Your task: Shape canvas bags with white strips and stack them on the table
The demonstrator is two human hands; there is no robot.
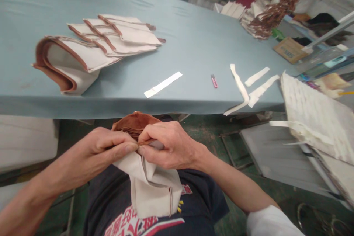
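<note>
A sewn piece of cream fabric [156,190] with brown edging hangs in front of my dark shirt, below the table edge. My left hand [110,149] pinches its edge between thumb and fingers. Right beside it, my right hand [166,143] is closed on the same piece, the fingertips of both hands nearly touching. Behind the hands, gathered brown material [135,120] shows; I cannot tell whether it is joined to the cream piece. The part inside the fingers is hidden.
On the blue-covered table [190,44] lie folded cream pieces with brown edges [121,38], a white strip [163,84], pink thread snips [214,81] and several cream strips [240,86]. A fabric pile [268,13] and a cardboard box [290,49] stand back right. A cream stack [318,114] is at right.
</note>
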